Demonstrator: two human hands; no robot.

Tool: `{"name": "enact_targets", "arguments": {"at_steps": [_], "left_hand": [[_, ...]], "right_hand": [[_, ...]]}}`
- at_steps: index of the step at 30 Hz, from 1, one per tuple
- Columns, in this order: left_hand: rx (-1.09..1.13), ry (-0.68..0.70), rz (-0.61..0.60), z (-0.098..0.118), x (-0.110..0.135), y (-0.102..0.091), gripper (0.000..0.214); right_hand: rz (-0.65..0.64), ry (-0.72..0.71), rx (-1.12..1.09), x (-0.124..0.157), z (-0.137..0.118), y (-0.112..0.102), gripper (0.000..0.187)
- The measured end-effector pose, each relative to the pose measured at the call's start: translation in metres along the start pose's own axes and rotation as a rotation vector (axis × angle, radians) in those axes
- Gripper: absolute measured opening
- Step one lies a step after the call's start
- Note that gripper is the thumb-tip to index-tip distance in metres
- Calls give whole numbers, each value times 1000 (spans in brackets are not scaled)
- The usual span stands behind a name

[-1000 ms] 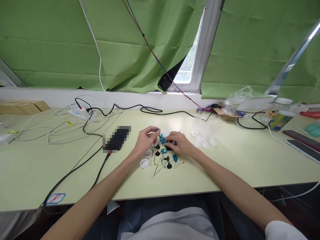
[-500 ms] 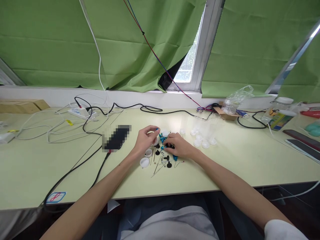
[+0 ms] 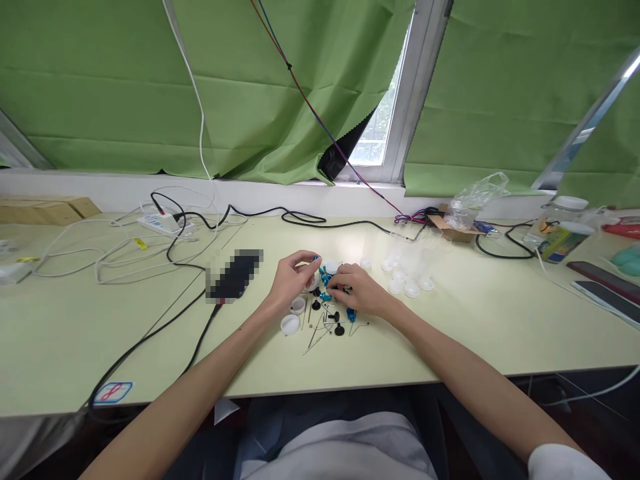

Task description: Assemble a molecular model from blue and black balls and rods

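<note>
My left hand (image 3: 296, 275) pinches a small blue part (image 3: 316, 259) between thumb and fingertips, above the pile. Over the right side of the pile, my right hand (image 3: 356, 288) curls with its fingertips close together among blue metal parts (image 3: 326, 279); whatever lies in its fingers is too small to make out. Black round-headed pieces (image 3: 339, 329), thin metal rods (image 3: 314, 339) and hex keys lie in front of the hands. Two small white round cups or caps (image 3: 290, 325) sit below my left hand. Another blue part (image 3: 351, 315) rests under my right wrist.
Several clear containers with white lids (image 3: 411, 289) stand to the right. A dark phone-like device (image 3: 233, 280), partly pixelated, lies left with a cable. A power strip (image 3: 159, 223) and loose cables spread behind. A cardboard box (image 3: 453, 230) and bottle (image 3: 565, 237) stand at the back right.
My right fingers have shifted slightly, uncovering more of a blue part beside them. My left hand keeps its pinch in the same place. The view has moved very slightly.
</note>
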State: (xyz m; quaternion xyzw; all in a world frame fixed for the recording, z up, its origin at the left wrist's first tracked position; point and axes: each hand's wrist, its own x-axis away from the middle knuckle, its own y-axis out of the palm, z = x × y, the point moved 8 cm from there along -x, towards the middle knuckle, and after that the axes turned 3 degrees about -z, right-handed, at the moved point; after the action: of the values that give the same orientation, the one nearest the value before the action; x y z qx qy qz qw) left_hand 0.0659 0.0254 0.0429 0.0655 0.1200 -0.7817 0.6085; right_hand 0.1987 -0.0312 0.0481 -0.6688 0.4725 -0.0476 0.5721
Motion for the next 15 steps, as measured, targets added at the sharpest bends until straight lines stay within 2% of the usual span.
{"name": "enact_targets", "arguments": {"at_steps": [6, 15], "left_hand": [[-4, 4, 0, 0, 0, 0, 34], [-4, 20, -28, 0, 0, 3, 32]], "right_hand": [[-106, -51, -25, 0, -11, 12, 5], [-152, 36, 23, -4, -12, 22, 10]]}}
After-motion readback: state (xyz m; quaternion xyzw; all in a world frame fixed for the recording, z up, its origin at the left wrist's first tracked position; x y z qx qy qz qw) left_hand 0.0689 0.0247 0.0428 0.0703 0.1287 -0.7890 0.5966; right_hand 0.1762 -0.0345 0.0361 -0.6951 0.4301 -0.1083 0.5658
